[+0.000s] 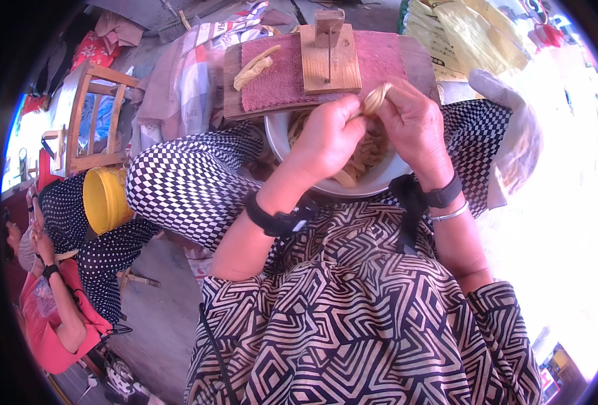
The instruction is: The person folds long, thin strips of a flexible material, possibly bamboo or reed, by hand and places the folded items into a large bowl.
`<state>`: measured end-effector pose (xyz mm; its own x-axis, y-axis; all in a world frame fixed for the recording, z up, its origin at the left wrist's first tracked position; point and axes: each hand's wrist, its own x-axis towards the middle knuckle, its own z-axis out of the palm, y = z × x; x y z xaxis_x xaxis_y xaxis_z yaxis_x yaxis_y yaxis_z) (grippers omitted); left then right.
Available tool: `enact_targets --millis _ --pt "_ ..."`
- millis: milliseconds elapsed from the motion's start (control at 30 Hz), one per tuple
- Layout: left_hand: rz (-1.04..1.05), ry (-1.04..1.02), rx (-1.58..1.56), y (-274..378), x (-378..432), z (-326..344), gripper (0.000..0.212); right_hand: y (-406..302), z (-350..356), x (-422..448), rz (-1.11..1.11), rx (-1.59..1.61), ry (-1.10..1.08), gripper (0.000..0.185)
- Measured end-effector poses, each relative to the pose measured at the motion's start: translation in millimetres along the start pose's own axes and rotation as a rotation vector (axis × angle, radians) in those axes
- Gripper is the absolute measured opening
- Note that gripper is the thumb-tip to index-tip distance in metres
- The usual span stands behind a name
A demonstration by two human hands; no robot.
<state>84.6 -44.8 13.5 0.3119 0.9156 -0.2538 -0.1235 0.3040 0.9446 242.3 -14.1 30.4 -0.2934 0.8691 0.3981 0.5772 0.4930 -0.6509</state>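
Note:
My left hand (332, 134) and my right hand (410, 119) meet above a white basin (279, 136), gripping a pale yellow, twisted fibrous strand (377, 98) between them. Many pale yellow-brown pieces (370, 152) lie in the basin, partly hidden by my hands. Just beyond is a wooden board covered by a pink cloth (273, 91). A wooden block with an upright metal spike (329, 61) stands on that cloth. Two pale strips (256, 68) rest at the cloth's left side.
At the left, a co-worker (58, 304) sits beside a yellow bucket (106, 200) and a wooden chair (96, 116). Draped cloths (167, 96) lie left of the board. Yellowish printed sacks (466, 35) are at the back right, and a whitish cloth (514, 142) hangs over my right knee.

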Motion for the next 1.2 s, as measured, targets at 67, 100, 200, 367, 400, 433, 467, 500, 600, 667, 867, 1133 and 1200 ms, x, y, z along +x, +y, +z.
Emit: enact_targets --millis 67,100,200,367,400,433,467,500,600,667,867,1133,1200 --pt "0.606 0.335 0.979 -2.0 -0.5 -1.9 0.014 8.7 3.3 -4.9 0.386 0.153 -0.283 0.017" --pt "0.609 0.336 0.984 -0.5 -1.9 -2.6 0.014 12.7 7.2 -9.5 0.382 0.157 -0.28 0.017" --pt "0.735 0.273 0.853 -1.5 -4.9 -2.8 0.028 19.9 19.0 -26.5 0.875 1.475 -0.418 0.027" --pt "0.702 0.309 0.605 2.3 -5.8 8.9 0.025 10.2 21.9 -18.9 0.72 1.901 -0.445 0.021" --pt "0.658 0.345 0.579 10.8 -7.1 12.0 0.022 8.1 18.7 -15.1 0.753 1.708 -0.402 0.021" --pt "0.66 0.346 0.584 16.5 -5.5 12.3 0.022 7.0 17.5 -12.8 0.78 1.514 -0.358 0.022" --pt "0.564 0.375 0.725 21.4 -2.3 11.6 0.019 6.6 20.3 -11.9 0.775 1.516 -0.36 0.022" --pt "0.466 0.408 0.862 25.9 0.2 11.6 0.017 5.3 24.4 -11.1 0.599 1.242 -0.213 0.019" --pt "0.527 0.497 0.93 23.5 11.0 12.3 0.014 -1.6 31.3 -8.5 0.283 0.759 0.1 0.009" --pt "0.475 0.528 0.708 13.7 14.3 5.9 0.016 -6.9 27.4 -3.5 0.189 0.574 0.143 0.012" --pt "-0.294 0.013 -0.483 -0.6 -21.9 -13.5 0.027 16.6 24.5 -7.5 0.122 0.413 0.22 0.014" --pt "0.544 0.363 1.059 24.9 -36.3 -29.5 0.009 -3.6 -10.0 17.0 0.036 0.365 -0.141 0.054" --pt "0.65 0.32 1.129 33.1 -30.2 -27.1 0.009 -20.9 -15.0 31.7 0.179 0.442 -0.546 0.048"
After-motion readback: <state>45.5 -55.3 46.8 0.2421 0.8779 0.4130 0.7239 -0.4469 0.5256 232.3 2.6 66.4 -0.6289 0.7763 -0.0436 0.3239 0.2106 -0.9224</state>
